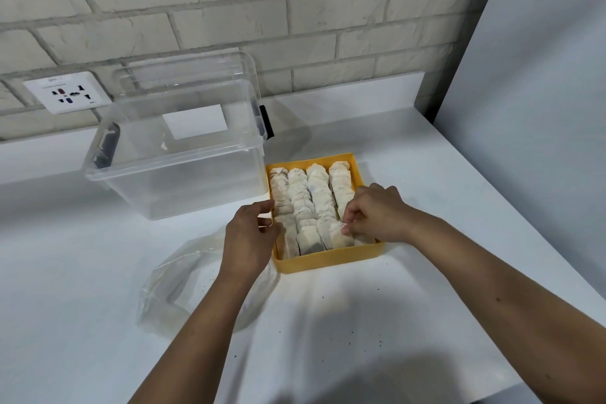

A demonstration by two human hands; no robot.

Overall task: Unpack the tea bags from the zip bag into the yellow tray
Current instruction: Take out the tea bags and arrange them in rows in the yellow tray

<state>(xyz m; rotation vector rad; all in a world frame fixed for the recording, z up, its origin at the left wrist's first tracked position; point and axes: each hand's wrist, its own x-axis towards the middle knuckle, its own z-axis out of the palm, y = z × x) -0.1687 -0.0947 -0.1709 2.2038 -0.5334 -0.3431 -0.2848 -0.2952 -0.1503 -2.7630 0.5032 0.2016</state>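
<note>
**Tea Bags Lined Up in Four Rows in the Yellow Tray**

The tea bags (311,197) were seen packed upright in four rows inside the yellow tray (328,260), which was set on the white counter (426,272) just right of centre. A front tea bag (338,237), at the near end of the right-hand rows, was pinched at its top between the thumb and fingertips of the right hand (377,215). The near end of the outermost row was covered by that hand. The left hand (249,239) was placed at the tray's left wall with its fingers curled toward the leftmost row. Whether a bag, the wall or nothing was gripped could not be told.

The zip bag (177,289) was left crumpled and apparently emptied just beside the tray's near left corner, partly hidden under the left forearm; its mouth could not be made out. The tray's far left corner was set close against a clear storage box (177,174), and contact could not be confirmed. The box's lid (196,79) was propped behind it against the brick wall (295,10), and a wall socket (67,92) was partly screened by it.

Open counter was left to the right of the tray and in front of it, where dark specks (380,343) were scattered. The counter's right edge was bounded by a white panel (541,108). The near edge was cut off below.
</note>
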